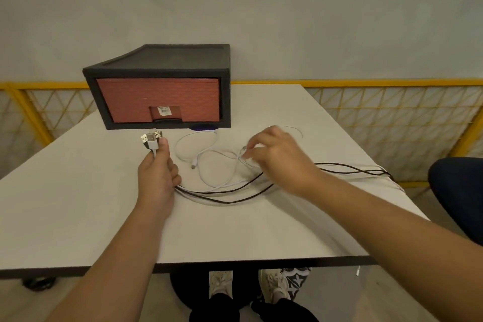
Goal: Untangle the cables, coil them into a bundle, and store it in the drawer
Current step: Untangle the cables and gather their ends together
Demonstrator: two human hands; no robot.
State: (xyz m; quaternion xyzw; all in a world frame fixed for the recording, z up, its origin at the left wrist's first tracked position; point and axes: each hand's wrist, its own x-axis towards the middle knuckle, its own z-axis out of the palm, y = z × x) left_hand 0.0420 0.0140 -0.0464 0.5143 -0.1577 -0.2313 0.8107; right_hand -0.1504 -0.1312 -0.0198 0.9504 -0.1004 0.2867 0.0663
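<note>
On the white table (78, 217), before the closed red drawer (156, 102), the left hand (156, 175) is gripping the USB plugs (151, 138). The right hand (277, 162) is pinching a white cable (176, 149) with its fingers (252, 148); tugging risks tightening its tangle with the black cables (227, 202).

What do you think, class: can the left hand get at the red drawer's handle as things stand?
Probably yes: the left hand sits just before the handle, bare table between. Its grip holds USB plugs, though, so pulling could be awkward.
</note>
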